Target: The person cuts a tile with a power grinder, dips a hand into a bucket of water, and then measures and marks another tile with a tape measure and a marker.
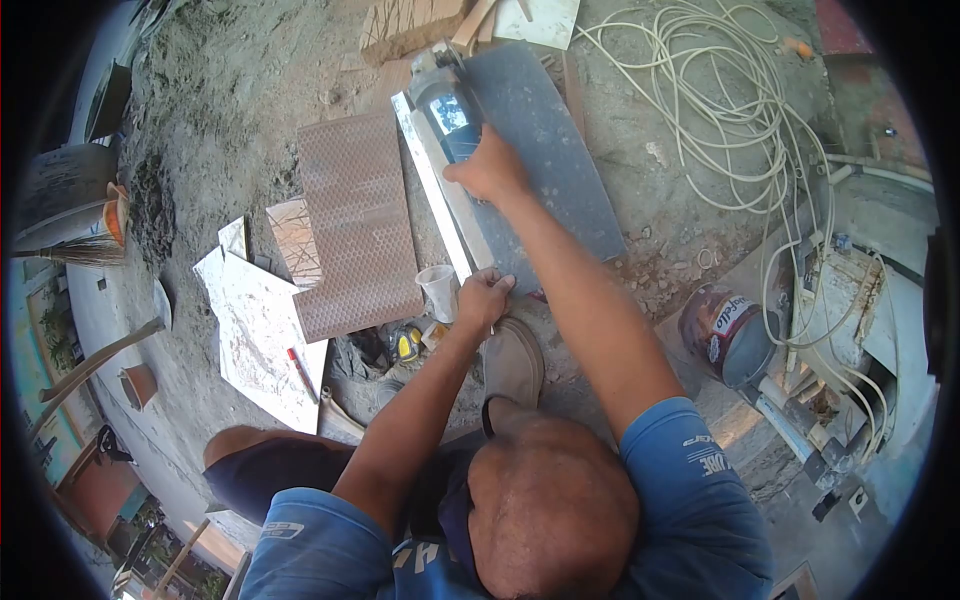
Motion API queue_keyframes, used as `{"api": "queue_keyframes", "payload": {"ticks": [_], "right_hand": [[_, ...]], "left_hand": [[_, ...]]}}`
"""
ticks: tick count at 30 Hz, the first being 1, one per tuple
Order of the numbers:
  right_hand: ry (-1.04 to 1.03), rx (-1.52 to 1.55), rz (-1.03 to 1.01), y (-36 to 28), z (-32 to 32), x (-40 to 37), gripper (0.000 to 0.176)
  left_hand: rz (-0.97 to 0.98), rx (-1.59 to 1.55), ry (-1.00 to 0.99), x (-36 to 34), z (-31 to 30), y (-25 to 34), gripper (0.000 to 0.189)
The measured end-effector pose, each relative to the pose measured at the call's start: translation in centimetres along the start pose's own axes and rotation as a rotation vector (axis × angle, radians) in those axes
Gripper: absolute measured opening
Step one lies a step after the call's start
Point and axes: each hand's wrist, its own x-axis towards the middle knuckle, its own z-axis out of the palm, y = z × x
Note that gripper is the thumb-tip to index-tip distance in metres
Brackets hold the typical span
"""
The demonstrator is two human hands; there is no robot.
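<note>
A blue angle grinder (447,112) with a metal head lies over the long edge of a dark grey tile (560,170). My right hand (492,165) is wrapped round the grinder's rear body. Along the tile's left edge runs a straight pale bar (432,185). At the near end of this bar, by the tile's near corner, my left hand (484,298) is closed with its fingers pressed down on the bar. The grinder's disc cannot be made out. A translucent plastic cup (437,290) stands just left of my left hand.
Brown textured tiles (355,200) and broken white tile pieces (260,330) lie left, with a red marker (298,368) and a yellow tape measure (407,343). Coiled cable (720,110) spreads at upper right. A paint bucket (725,330) sits right. A brick block (410,28) is beyond.
</note>
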Motion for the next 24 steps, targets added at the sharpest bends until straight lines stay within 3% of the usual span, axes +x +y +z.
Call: {"api": "queue_keyframes", "payload": {"ticks": [24], "right_hand": [[0.004,-0.04,-0.014,1.8,0.1,-2.3,0.091]], "left_hand": [[0.016,-0.022,0.004,-0.3,0.0,0.5,0.023]]}}
